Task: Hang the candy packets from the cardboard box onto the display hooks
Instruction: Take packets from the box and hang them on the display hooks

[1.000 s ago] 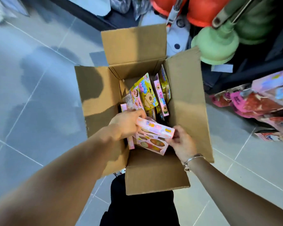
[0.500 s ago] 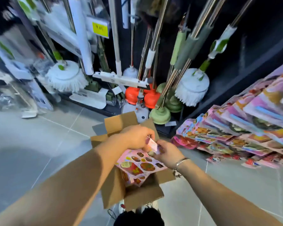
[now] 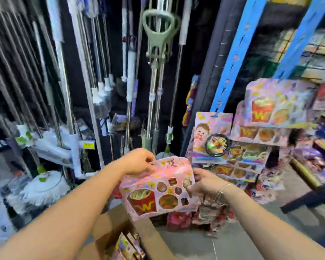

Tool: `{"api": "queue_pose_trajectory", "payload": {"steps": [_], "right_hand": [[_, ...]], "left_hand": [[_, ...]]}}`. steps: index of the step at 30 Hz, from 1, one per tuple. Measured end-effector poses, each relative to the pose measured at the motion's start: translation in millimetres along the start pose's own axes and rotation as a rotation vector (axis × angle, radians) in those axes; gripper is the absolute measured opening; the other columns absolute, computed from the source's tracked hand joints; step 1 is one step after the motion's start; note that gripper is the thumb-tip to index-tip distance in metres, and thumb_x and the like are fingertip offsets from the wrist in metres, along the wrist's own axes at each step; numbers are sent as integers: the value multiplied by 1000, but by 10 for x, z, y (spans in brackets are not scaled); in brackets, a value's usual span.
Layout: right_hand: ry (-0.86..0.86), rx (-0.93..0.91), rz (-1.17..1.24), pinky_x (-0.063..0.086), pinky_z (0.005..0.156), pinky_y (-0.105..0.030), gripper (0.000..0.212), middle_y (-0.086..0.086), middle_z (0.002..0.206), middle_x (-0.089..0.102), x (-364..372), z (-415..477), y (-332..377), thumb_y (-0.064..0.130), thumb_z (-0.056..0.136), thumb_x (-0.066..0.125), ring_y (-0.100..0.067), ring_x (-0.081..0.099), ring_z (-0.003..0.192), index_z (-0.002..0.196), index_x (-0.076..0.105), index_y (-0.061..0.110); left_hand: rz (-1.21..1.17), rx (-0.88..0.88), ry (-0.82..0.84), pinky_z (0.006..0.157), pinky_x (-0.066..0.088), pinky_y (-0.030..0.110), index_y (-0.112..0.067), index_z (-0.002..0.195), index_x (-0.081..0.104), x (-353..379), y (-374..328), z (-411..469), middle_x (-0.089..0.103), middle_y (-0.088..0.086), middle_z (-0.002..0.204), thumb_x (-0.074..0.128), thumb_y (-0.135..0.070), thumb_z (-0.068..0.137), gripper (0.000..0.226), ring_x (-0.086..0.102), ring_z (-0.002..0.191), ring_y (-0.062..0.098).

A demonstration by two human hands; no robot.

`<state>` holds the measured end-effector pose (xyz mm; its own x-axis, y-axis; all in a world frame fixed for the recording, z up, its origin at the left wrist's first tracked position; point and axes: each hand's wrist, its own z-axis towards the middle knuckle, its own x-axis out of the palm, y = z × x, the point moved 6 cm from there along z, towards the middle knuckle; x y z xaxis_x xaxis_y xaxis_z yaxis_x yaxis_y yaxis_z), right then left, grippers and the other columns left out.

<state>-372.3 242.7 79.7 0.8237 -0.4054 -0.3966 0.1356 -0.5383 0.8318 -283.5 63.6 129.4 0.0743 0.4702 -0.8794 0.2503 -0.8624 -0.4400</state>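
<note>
Above the open cardboard box (image 3: 109,228), the left hand (image 3: 139,162) pinched the top edge of 1 pink candy packet (image 3: 158,192). The right hand (image 3: 204,182) gripped the packet's right edge, with the fingers curled round it. Both hands held the packet in the air, printed face toward the camera and tilted. It was clear of the box and short of the display.

Task status, as judged:
- 1 packet was out of the box and not yet hung.
- More packets (image 3: 126,246) lay in the box, so several repeats appeared to be left.
- Similar hung packets (image 3: 212,137) filled the display at the right in overlapping rows. The display hooks were too blurred to make out.
- The next step was probably to bring the packet's top edge to a free hook.

The box stood on a grey tiled floor (image 3: 195,241) in a shop aisle. A blue perforated upright (image 3: 231,59) rose behind the display. To the left, mops with metal poles stood against a dark wall, with a white mop head (image 3: 45,182) near the floor and a yellow price tag (image 3: 88,145) among them.
</note>
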Motion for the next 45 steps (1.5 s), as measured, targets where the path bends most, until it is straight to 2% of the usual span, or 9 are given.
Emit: {"api": "queue_pose_trajectory", "payload": {"steps": [3,6,9,13,19,23,30,37,45], "right_hand": [[-151,-111,-48,45,63,-13,30,2,76,59,-431,-245,397,-4,71,72,-4,57,67,91,56,11],[-284,-221,-113,45,77,-26,18,-8,89,59,-803,-496,812,-1,78,69,-14,54,83,94,62,3],[-295,-279,-321,45,70,-32,17,-11,81,61,-1003,-775,1117,10,83,66,-16,53,71,92,67,-4],[-359,-320,-414,35,54,-20,25,-3,62,50,-1332,-956,1267,24,88,62,-6,40,52,79,64,0],[-423,-325,-566,38,44,-7,16,9,63,49,-2214,-1169,1403,8,89,55,12,49,40,77,54,18],[-472,-299,-615,37,50,-16,22,5,61,49,-2782,-1231,1359,8,90,53,-4,46,51,71,52,19],[-626,-479,-613,39,68,-27,11,-4,83,59,-3500,-1176,1621,15,89,55,-15,52,76,88,66,11],[-721,-558,-598,38,58,-21,21,-4,84,60,-4099,-981,1845,18,89,57,-15,52,81,95,69,2],[-730,-556,-503,47,74,-37,14,-2,74,59,-4424,-619,1859,14,87,55,-24,56,79,74,62,14]], "left_hand": [[121,108,-55,60,37,24,-15,78,62,-290,-574,-5,44,-10,61,63,-21,85,9,45,66,14],[212,201,-95,71,42,31,-18,79,61,-497,-1140,16,55,-6,71,61,-26,86,11,50,78,17],[260,257,-140,74,45,31,-16,100,69,-670,-1672,70,66,3,94,61,-31,87,21,58,91,21],[235,292,-203,67,41,29,-20,86,65,-820,-2088,205,54,-5,74,65,-34,84,14,52,76,16],[-1,299,-245,60,43,23,-28,81,64,-1058,-2646,580,59,-10,73,65,-27,83,2,52,64,6],[-75,306,-269,60,45,23,-16,90,69,-1204,-2997,895,68,5,83,62,-21,86,10,54,66,11],[-168,301,-410,68,52,34,-22,80,67,-1518,-3564,1449,71,11,90,61,-14,82,10,60,73,17],[-161,265,-586,78,55,38,-25,84,69,-1871,-3783,1815,72,-1,87,61,-22,83,9,68,84,18],[-16,75,-770,71,49,30,-36,93,67,-1956,-3823,2152,69,-10,95,54,-36,86,14,62,91,16]]}}
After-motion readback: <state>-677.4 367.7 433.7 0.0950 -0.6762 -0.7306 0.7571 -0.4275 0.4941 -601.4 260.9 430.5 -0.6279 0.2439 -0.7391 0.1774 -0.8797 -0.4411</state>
